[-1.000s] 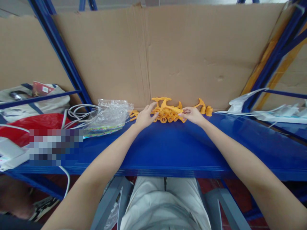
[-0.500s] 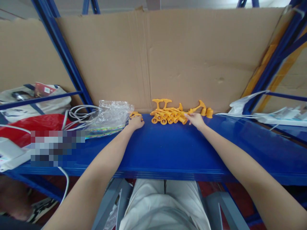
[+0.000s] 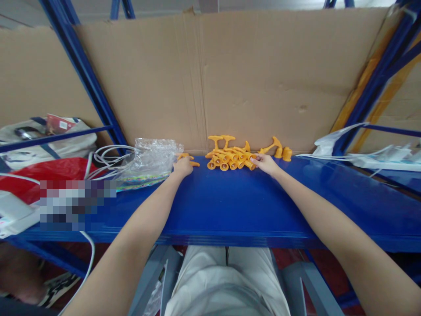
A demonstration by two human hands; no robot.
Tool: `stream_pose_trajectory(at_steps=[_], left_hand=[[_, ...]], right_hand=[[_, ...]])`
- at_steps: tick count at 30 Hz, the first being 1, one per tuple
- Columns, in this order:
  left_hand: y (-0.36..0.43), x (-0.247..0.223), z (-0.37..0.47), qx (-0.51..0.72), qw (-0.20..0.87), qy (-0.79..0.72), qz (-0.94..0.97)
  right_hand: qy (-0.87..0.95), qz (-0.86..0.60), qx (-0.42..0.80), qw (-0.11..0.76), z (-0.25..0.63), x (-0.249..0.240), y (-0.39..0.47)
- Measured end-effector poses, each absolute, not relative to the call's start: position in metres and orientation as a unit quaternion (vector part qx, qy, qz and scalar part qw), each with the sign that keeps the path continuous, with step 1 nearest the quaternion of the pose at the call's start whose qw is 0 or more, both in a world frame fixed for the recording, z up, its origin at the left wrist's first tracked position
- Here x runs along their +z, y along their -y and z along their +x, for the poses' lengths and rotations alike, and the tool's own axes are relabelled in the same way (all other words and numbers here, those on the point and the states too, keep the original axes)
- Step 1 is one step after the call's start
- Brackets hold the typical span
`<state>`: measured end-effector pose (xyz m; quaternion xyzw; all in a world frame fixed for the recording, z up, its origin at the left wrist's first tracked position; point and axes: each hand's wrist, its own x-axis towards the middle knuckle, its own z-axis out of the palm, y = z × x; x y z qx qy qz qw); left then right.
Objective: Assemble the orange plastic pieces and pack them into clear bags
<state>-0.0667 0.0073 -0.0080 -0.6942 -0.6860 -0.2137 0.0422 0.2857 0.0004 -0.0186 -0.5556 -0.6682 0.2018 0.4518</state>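
Note:
Several orange-yellow plastic pieces with round, cup-like ends (image 3: pixel 233 165) lie stacked in a pile at the back of the blue shelf, open ends facing me. T-shaped handles (image 3: pixel 222 138) stick up behind them. My right hand (image 3: pixel 265 165) is at the pile's right end, thumb and fingers closed on an orange plastic piece (image 3: pixel 253 157). To the left of the pile, my left hand (image 3: pixel 183 166) is closed over a few more orange pieces (image 3: pixel 186 156). One orange end (image 3: pixel 196 164) pokes out to the right of its fingers, most of which are hidden.
A clear plastic bag (image 3: pixel 154 153) and white cables (image 3: pixel 110 160) lie left of my left hand. At the right back are a loose T-handled piece (image 3: pixel 273 144), an orange cup (image 3: pixel 287 153) and a white power strip (image 3: pixel 388 162). Cardboard (image 3: pixel 256 79) walls the back.
My left hand has shifted slightly left, and an orange end now shows beside its fingers. My right hand has moved slightly left, closer against the pile's end.

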Motion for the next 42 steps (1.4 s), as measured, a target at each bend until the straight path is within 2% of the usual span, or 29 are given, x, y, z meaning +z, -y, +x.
stream_pose_trajectory(at_steps=[4, 9, 15, 20, 25, 29, 31, 36, 42], left_hand=[[0.000, -0.001, -0.055, -0.220, 0.064, 0.710, -0.666], [0.005, 0.007, -0.045, -0.297, 0.078, 0.681, -0.665], [0.005, 0.013, -0.039, -0.388, 0.030, 0.641, -0.662], [0.007, 0.016, -0.039, -0.433, -0.014, 0.648, -0.626], [0.009, 0.016, -0.039, -0.370, -0.089, 0.674, -0.633], [0.009, 0.013, -0.037, -0.282, -0.137, 0.669, -0.673], [0.008, 0.012, -0.036, -0.253, -0.121, 0.661, -0.696], [0.007, 0.012, -0.040, -0.208, -0.002, 0.616, -0.760], [0.013, 0.017, -0.039, -0.082, -0.043, 0.568, -0.818]], right_hand=[[0.641, -0.576, 0.180, 0.474, 0.296, -0.012, -0.001], [0.590, -0.640, 0.122, 0.477, 0.325, -0.001, -0.002], [0.557, -0.751, -0.047, 0.351, 0.368, -0.005, 0.012], [0.560, -0.779, -0.069, 0.275, 0.381, -0.015, 0.022], [0.574, -0.787, -0.044, 0.222, 0.379, -0.015, 0.023], [0.586, -0.779, -0.066, 0.214, 0.384, -0.018, 0.018], [0.589, -0.775, -0.074, 0.217, 0.389, -0.020, 0.016], [0.583, -0.779, -0.075, 0.217, 0.394, -0.021, 0.013], [0.575, -0.797, -0.057, 0.177, 0.388, -0.017, 0.014]])
